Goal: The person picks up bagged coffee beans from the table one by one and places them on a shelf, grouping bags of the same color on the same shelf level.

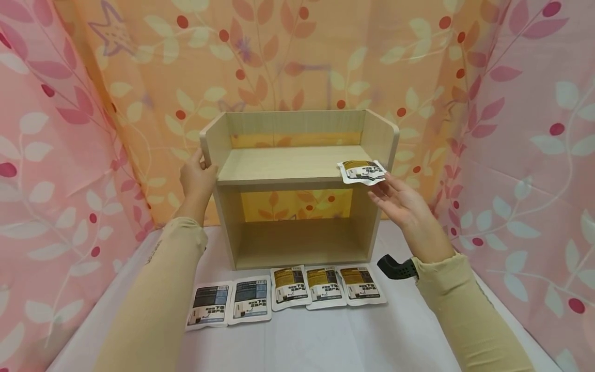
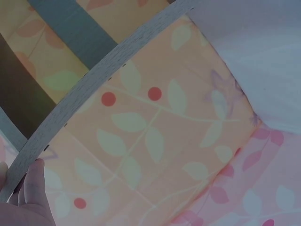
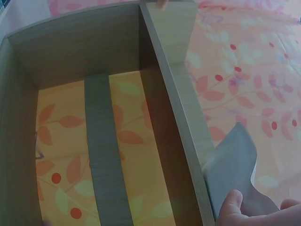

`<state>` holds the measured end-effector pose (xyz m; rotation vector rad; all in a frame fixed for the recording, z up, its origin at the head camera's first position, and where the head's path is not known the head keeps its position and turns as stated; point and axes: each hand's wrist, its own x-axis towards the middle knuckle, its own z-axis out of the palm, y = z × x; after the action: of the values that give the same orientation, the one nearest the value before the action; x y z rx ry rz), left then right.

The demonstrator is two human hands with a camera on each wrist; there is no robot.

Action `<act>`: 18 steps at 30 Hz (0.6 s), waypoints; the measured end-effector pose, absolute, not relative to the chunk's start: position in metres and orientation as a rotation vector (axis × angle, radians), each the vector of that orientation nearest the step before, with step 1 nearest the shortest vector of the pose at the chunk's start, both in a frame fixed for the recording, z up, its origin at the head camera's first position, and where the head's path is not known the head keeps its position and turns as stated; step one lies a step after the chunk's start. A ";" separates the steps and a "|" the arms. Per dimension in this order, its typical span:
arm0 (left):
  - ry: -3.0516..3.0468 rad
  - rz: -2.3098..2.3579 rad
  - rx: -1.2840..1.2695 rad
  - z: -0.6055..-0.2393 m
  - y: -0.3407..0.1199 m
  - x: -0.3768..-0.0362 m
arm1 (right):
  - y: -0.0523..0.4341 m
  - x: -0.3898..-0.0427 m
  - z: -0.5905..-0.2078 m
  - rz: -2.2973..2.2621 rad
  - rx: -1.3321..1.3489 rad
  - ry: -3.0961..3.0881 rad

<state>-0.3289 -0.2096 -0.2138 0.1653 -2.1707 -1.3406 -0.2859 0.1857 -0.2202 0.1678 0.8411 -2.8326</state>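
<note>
The left hand (image 1: 197, 179) grips the wooden shelf unit (image 1: 279, 163), the right hand (image 1: 401, 202) pinches one pouch (image 1: 362, 172) centre-right, and five more pouches (image 1: 291, 287) lie unshelved lower-centre.

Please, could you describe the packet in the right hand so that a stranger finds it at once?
Find the pale wooden shelf unit standing on the white surface. Near the right end of its upper shelf, the right hand holds a white-edged packet with a gold band. It alone is held up; the five other packets lie before the unit.

Pkts (image 1: 290, 287) on tbl (image 1: 321, 346) – before shelf (image 1: 288, 163), curtain (image 1: 288, 62) behind
</note>
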 end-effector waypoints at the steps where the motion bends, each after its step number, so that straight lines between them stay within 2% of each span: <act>1: -2.169 -1.335 0.163 -0.214 -0.210 -0.329 | 0.185 -0.287 -0.220 -2.830 0.170 0.860; 18: -2.167 -1.312 0.161 -0.215 -0.208 -0.328 | 0.172 -0.304 -0.215 -2.842 0.280 0.928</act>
<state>-0.3280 -0.2082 -0.2147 0.1611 -2.1675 -1.3121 -0.3042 0.1721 -0.2145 0.2795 0.9282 -2.8418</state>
